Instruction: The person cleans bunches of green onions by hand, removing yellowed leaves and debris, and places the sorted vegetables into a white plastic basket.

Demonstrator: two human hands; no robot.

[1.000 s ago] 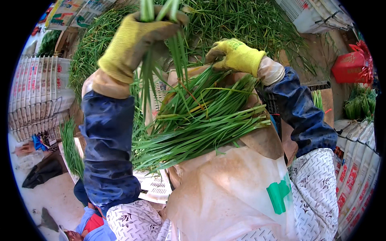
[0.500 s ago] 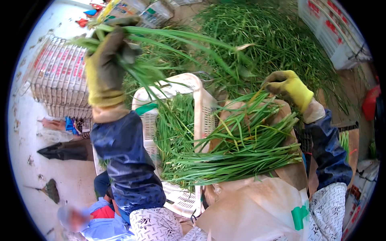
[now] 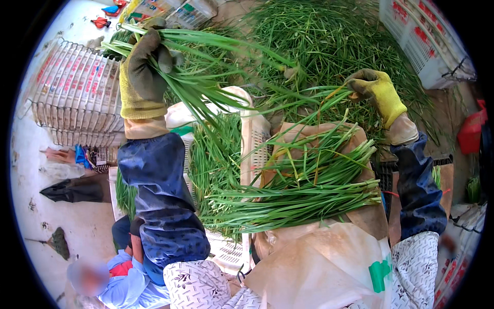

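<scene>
My left hand (image 3: 146,69), in a yellow and grey glove, is raised at upper left, closed round a bunch of long green leaves (image 3: 195,95) with pale stalks. My right hand (image 3: 373,90), gloved alike, pinches a few long leaves (image 3: 327,95) above the right end of a heap of cut leaves (image 3: 288,206). This heap lies on brown and translucent sheeting (image 3: 314,257) over my lap. Left of it, a white perforated crate (image 3: 252,129) holds more leaves, partly hidden behind my left forearm.
A big pile of loose leaves (image 3: 303,36) covers the floor ahead. Stacked white crates stand at left (image 3: 72,92) and upper right (image 3: 417,41). A red object (image 3: 471,129) is at far right. A person in blue (image 3: 123,283) sits at lower left.
My left hand swung left and tilted with its bunch, then shifted little. My right hand has lately risen, lifting leaves off the heap. The view shifted, showing more of the crate.
</scene>
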